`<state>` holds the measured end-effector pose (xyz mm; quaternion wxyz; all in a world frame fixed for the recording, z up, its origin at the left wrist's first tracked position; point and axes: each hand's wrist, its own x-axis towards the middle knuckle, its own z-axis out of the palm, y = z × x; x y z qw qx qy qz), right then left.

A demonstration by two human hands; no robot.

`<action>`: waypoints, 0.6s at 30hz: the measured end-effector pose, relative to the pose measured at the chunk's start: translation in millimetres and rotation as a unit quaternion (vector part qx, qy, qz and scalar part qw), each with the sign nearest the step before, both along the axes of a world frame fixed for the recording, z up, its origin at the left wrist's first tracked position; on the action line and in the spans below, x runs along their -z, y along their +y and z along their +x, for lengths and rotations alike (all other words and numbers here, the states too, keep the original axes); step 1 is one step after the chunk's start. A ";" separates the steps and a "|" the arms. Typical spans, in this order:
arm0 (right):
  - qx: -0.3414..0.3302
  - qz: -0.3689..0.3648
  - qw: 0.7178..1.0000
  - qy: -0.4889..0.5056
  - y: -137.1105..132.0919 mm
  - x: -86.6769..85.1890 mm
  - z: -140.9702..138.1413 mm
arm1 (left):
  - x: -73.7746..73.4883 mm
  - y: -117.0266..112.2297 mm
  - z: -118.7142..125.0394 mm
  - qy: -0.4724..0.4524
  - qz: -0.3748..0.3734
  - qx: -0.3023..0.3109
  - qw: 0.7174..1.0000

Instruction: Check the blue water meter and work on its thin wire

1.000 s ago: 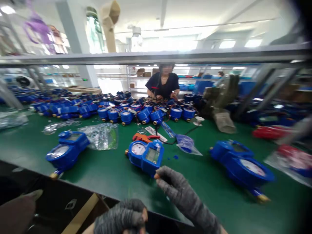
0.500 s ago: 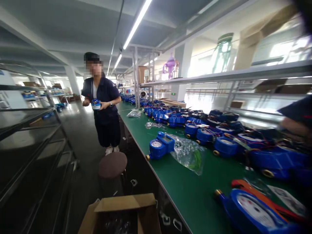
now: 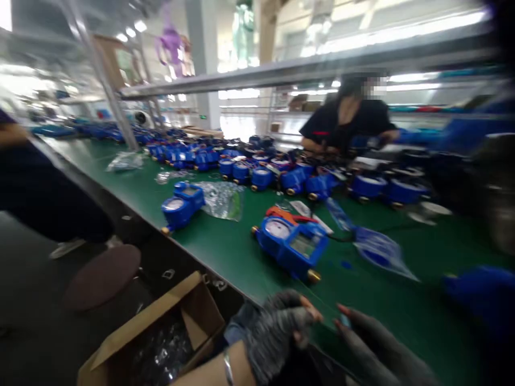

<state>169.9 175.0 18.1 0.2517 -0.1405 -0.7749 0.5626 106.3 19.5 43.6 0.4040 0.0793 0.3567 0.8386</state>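
Observation:
My left hand (image 3: 281, 324), in a grey fingerless glove, is at the table's near edge with its fingers curled and pinched; whatever they hold is too blurred to make out. Facing it, my right hand (image 3: 374, 340), also gloved, pinches a small pale-blue piece (image 3: 345, 320) between its fingertips. A faint thin line runs near both hands. Just beyond them a blue water meter (image 3: 292, 244) with a round dial, a display window and brass ends lies on the green tabletop (image 3: 233, 252). Orange-handled pliers (image 3: 281, 215) lie behind this meter, seen only in part.
Another blue meter (image 3: 181, 206) lies left beside a clear plastic bag (image 3: 221, 198). Rows of meters (image 3: 261, 177) line the far side, where a co-worker (image 3: 346, 118) sits. An open cardboard box (image 3: 120, 332) and a round stool (image 3: 104, 276) stand left. Another person (image 3: 44, 182) is at the far left.
My view has swung right and down, bringing both my hands and the co-worker across the table into sight. The standing person now appears closer, at the left edge.

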 end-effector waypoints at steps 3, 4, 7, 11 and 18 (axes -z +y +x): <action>0.077 -0.056 0.994 -0.059 -0.8 -2.8 33.6 | 9.2 13.5 5.7 -0.008 -0.034 -0.009 0.999; 0.088 -0.090 0.990 -0.061 -4.4 -2.9 34.5 | 11.8 15.2 4.9 0.004 -0.053 -0.016 0.998; 0.093 -0.180 0.979 -0.025 -17.9 -1.6 24.8 | 15.5 16.6 2.5 0.063 -0.106 -0.039 0.992; 0.085 -0.198 0.977 0.005 -28.2 0.8 16.4 | 15.8 17.1 1.2 0.118 -0.147 -0.075 0.979; 0.076 -0.190 0.979 -0.004 -27.3 3.9 16.1 | 16.8 18.2 -1.9 0.160 -0.169 -0.122 0.965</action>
